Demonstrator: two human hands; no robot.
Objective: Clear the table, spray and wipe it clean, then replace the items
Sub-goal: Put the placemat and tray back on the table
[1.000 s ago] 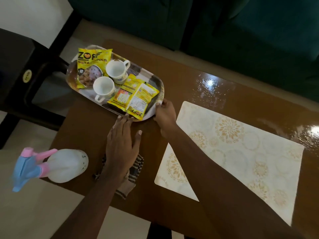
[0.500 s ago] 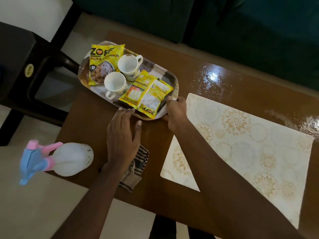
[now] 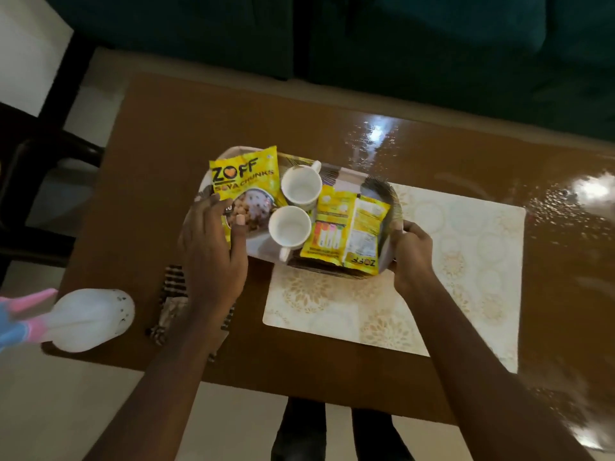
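- The tray (image 3: pixel 382 189) is an oblong with rounded corners, a raised rim and a dark feathery print. It sits at the centre of the frame, its right end over the upper left corner of the placemat (image 3: pixel 466 261). Whether it rests there or is lifted cannot be told.
- The left hand (image 3: pixel 213 254) grasps the tray's left end, with the thumb laid across the soya packet (image 3: pixel 246 181). This is a glossy yellow pouch, slightly crinkled.
- The right hand (image 3: pixel 412 251) grasps the tray's right rim, fingers curled round the edge.
- On the tray, the upper cup (image 3: pixel 301 188) and the lower cup (image 3: pixel 289 227) are round, white and smooth, both with handles.
- Right of the cups lie two flat yellow sachets (image 3: pixel 349 231), overlapping.
- The placemat is a pale rectangle with faint golden floral rings.
- The table (image 3: pixel 159 144) is glossy brown, with bright glare at the upper right.
- At the lower left a white spray bottle (image 3: pixel 90 319) with a pink and blue head lies on its side. A crumpled striped cloth (image 3: pixel 173 294) is beside it.
- A dark green sofa (image 3: pixel 432 44) fills the top of the frame, a dark chair (image 3: pixel 33 181) stands at the left, and the pale floor (image 3: pixel 66 410) shows below.
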